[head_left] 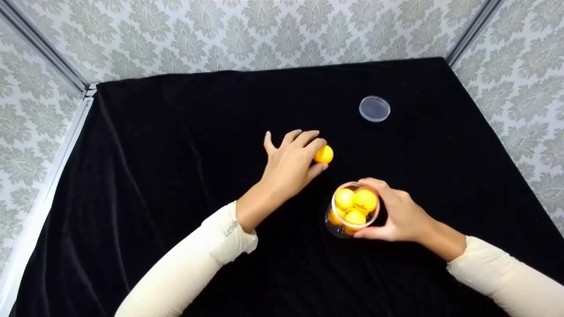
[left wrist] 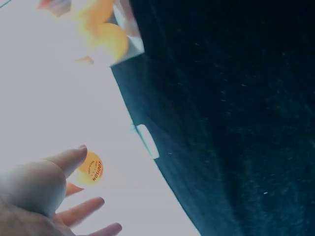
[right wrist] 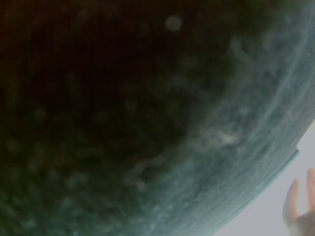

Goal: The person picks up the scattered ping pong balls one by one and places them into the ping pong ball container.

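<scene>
My left hand [head_left: 291, 165] pinches an orange ping-pong ball [head_left: 324, 154] between thumb and index finger, the other fingers spread away from it. Printed lettering shows on this ball [left wrist: 92, 168] in the left wrist view. To the right and nearer to me, my right hand [head_left: 398, 215] grips a clear round jar [head_left: 339, 230] around its side, thumb and fingers near the rim. The jar is open at the top and holds several more orange balls [head_left: 365, 201]. In the right wrist view, only some fingers [right wrist: 291, 204] appear at the right edge.
A clear round lid [head_left: 374, 108] lies on the black cloth [head_left: 185, 132] beyond the jar, toward the back right. Patterned wall panels [head_left: 282, 35] with metal frame bars stand behind and on both sides of the cloth-covered table.
</scene>
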{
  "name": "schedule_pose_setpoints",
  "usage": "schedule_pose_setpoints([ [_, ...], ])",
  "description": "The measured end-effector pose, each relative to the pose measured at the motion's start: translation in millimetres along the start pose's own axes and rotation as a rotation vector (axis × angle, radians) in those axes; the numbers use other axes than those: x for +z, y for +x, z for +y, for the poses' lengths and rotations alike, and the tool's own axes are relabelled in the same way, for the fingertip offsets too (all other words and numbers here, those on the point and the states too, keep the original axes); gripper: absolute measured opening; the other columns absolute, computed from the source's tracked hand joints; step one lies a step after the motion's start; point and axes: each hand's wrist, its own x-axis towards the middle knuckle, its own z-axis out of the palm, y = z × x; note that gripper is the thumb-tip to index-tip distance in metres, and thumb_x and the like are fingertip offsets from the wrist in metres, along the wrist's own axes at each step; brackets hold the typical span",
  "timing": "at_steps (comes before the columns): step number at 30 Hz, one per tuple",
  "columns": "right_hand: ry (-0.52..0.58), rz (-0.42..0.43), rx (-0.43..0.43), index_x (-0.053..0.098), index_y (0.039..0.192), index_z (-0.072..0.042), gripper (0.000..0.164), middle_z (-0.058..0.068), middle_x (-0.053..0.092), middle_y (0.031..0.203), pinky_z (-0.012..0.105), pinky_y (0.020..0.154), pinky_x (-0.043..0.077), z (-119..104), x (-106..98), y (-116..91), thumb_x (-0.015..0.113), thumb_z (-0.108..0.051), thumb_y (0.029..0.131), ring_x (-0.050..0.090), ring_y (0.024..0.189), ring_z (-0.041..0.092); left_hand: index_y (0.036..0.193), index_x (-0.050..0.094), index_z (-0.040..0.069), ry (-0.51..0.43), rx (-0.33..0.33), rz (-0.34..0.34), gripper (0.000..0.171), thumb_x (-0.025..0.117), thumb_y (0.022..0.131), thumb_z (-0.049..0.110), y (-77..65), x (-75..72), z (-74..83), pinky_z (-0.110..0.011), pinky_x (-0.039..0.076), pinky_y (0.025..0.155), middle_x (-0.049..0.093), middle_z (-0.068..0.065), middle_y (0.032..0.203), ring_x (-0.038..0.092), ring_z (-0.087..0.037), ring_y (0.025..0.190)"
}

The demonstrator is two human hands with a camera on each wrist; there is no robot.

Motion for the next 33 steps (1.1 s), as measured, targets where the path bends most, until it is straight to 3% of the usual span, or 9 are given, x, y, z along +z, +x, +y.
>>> schedule_pose_setpoints([
  [8, -0.013, 0.005, -0.003, 0.051, 0.141, 0.000, 0.105, 0.006, 0.065, 0.131, 0.015, 0.107, 0.043, -0.8, -0.3, -0.5, 0.097, -0.048, 0.060, 0.070, 0.111, 0.022, 0.127, 0.064, 0.025, -0.022, 0.083, 0.070, 0.044, 0.071, 0.092, 0.050, -19.4, -21.3, 19.0, -0.079, 0.024, 0.108, 0.058, 0.003, 0.146, 0.050, -0.025, 0.138],
  [17, -0.015, 0.004, -0.005, 0.051, 0.141, 0.000, 0.104, 0.007, 0.066, 0.130, 0.016, 0.106, 0.044, -0.5, -0.8, -0.6, 0.096, -0.048, 0.061, 0.070, 0.111, 0.023, 0.125, 0.064, 0.024, -0.024, 0.187, 0.103, 0.042, 0.071, 0.092, 0.049, -39.5, -30.1, 39.5, -0.079, 0.026, 0.107, 0.058, 0.000, 0.145, 0.051, -0.027, 0.138],
  [27, -0.029, -0.004, 0.000, 0.051, 0.140, 0.000, 0.102, 0.006, 0.067, 0.127, 0.015, 0.102, 0.046, -0.7, -0.3, -1.0, 0.096, -0.049, 0.061, 0.071, 0.106, 0.021, 0.125, 0.064, 0.024, -0.002, 0.287, 0.083, 0.045, 0.072, 0.090, 0.050, -57.5, -36.6, 56.6, -0.080, 0.029, 0.104, 0.057, -0.001, 0.146, 0.050, -0.029, 0.139],
  [33, -0.030, -0.007, -0.001, 0.051, 0.140, 0.000, 0.102, 0.005, 0.067, 0.128, 0.015, 0.100, 0.047, -0.8, -0.4, -0.5, 0.096, -0.050, 0.062, 0.071, 0.105, 0.020, 0.126, 0.062, 0.025, 0.010, 0.307, 0.068, 0.045, 0.073, 0.090, 0.050, -61.5, -38.0, 59.0, -0.081, 0.028, 0.105, 0.055, -0.002, 0.148, 0.049, -0.029, 0.139],
])
